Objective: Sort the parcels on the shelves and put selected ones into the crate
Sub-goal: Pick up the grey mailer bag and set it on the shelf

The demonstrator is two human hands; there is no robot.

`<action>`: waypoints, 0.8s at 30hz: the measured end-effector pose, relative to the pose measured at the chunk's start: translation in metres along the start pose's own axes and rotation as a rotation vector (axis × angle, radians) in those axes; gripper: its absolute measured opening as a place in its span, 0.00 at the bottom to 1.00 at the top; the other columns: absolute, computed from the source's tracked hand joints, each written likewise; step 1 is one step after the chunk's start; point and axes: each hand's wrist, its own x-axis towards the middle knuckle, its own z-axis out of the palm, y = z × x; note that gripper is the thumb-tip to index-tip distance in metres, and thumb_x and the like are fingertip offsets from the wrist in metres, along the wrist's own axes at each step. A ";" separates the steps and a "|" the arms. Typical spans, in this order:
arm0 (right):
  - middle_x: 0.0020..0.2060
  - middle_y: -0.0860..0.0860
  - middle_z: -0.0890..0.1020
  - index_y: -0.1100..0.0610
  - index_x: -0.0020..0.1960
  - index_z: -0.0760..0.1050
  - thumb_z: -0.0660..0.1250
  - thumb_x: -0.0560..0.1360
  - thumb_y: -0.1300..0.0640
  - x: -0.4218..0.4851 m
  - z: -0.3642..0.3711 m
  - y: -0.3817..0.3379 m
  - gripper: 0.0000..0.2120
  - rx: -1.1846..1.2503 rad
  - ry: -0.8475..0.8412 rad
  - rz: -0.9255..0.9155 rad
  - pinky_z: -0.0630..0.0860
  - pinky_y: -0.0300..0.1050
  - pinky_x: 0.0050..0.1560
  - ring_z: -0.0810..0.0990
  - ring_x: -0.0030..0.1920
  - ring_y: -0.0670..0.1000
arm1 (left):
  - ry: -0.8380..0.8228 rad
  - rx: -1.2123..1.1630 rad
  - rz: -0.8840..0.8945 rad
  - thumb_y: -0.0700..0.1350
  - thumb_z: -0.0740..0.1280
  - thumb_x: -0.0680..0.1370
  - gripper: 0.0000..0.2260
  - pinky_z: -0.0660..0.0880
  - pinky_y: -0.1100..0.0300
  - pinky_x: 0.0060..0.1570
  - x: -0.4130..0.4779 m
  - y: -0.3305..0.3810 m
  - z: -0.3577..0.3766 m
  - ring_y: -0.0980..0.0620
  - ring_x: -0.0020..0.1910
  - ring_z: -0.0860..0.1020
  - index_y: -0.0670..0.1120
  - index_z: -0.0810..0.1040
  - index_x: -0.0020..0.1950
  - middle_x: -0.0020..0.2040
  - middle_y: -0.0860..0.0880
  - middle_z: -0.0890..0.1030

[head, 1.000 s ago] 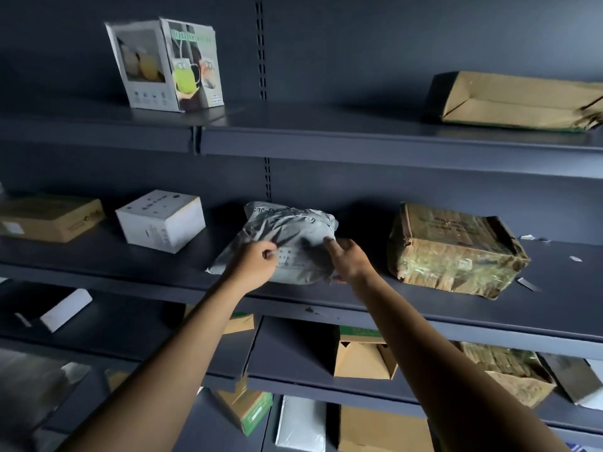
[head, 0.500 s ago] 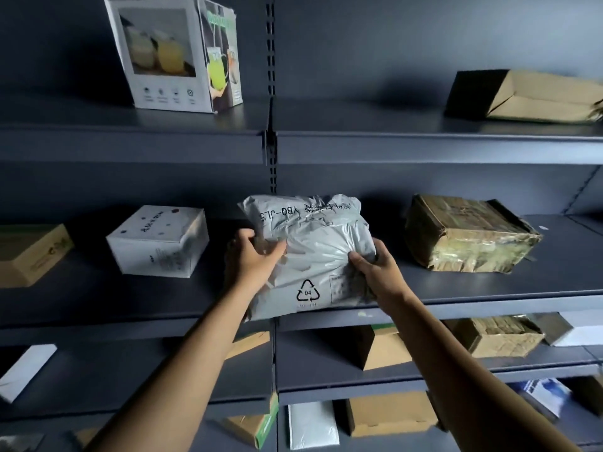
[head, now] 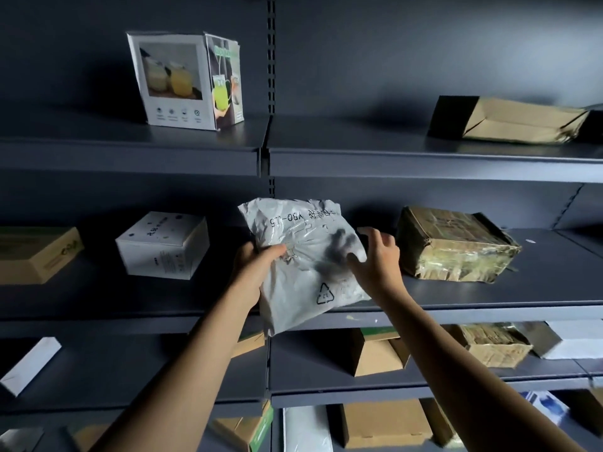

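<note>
A grey plastic mailer bag (head: 293, 223) with black print and a recycling mark is tilted over the front edge of the middle shelf (head: 489, 308). My left hand (head: 257, 275) grips its left edge, thumb on top. At the bag's right edge, my right hand (head: 375, 259) has its fingers spread and loosely bent. It casts a shadow on the plastic, and I cannot tell whether the thumb touches it. No crate is in view.
On the middle shelf are a white box (head: 163, 246) and a brown box (head: 36, 252) to the left, and a taped brown parcel (head: 456, 246) to the right. A printed product box (head: 189, 79) and flattened cardboard (head: 512, 120) lie above. Several cardboard boxes (head: 375, 353) fill the lower shelves.
The bag has come forward and tilted over the shelf edge. My right hand has let go of its right edge and opened. My left hand keeps its grip.
</note>
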 end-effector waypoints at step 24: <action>0.44 0.52 0.84 0.60 0.57 0.76 0.70 0.76 0.60 -0.021 -0.062 0.031 0.11 0.844 -0.124 0.209 0.79 0.42 0.44 0.83 0.46 0.53 | 0.188 0.176 0.050 0.53 0.70 0.75 0.18 0.70 0.57 0.56 -0.047 0.005 0.028 0.49 0.58 0.74 0.45 0.73 0.60 0.57 0.51 0.75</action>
